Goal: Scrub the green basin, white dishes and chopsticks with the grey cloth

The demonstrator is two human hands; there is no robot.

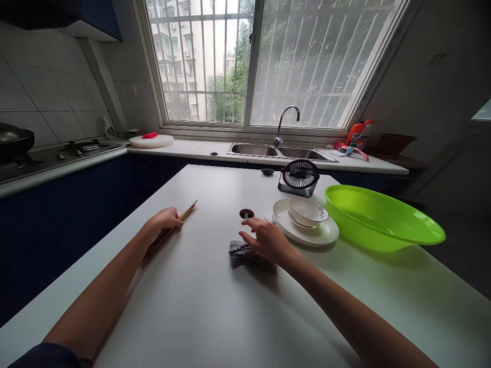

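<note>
On the counter point(215, 306), left hand point(164, 219) holds chopsticks point(187, 209), right hand point(268, 239) over cloth point(240, 253).

Table point(215, 306) w/ chopsticks point(187, 209), cloth point(240, 251), plate point(307, 236), basin point(379, 220), fan point(299, 176).

Chopsticks point(188, 209), a pale wooden pair, lie flat on the tabletop point(207, 312), tips aimed at 2 o'clock, middles under the curled left hand point(164, 220). At their 3 o'clock, the cloth point(241, 253): dark grey, crumpled, right edge hidden beneath the right hand point(268, 240).
</note>
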